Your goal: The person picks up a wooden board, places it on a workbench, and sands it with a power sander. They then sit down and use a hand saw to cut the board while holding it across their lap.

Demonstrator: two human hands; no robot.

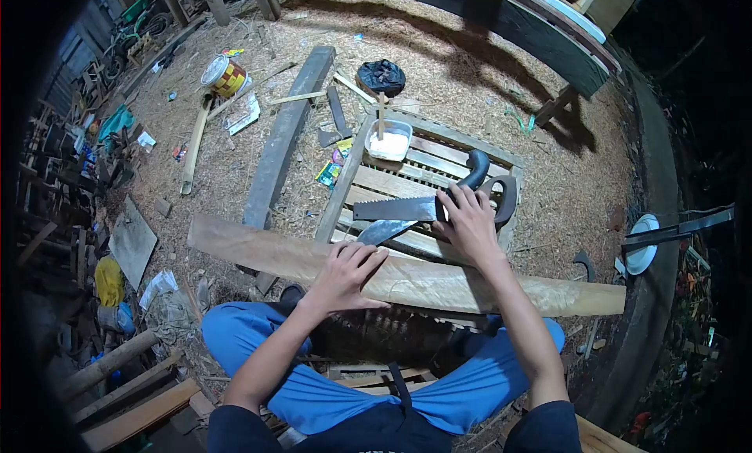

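A long, slightly curved wooden plank [427,285] lies crosswise before me, over my lap. My left hand [345,279] grips it left of the middle, with the thumb stretched along the near edge. Beyond the plank, my right hand [470,222] is closed over a handsaw [395,209] where the blade meets the dark handle; the toothed edge faces away from me. Partly under the saw lies a second blade [384,231]. A curved black handle [475,169] sticks out behind my right hand. Both tools are on a slatted wooden frame [356,171].
A white tub [389,142] of white material with a stick in it stands on the slatted frame. A black bag [381,77], a thick beam [286,140] and a paint bucket [225,75] are farther off. A bench [540,46] spans the back. Wood shavings cover the ground.
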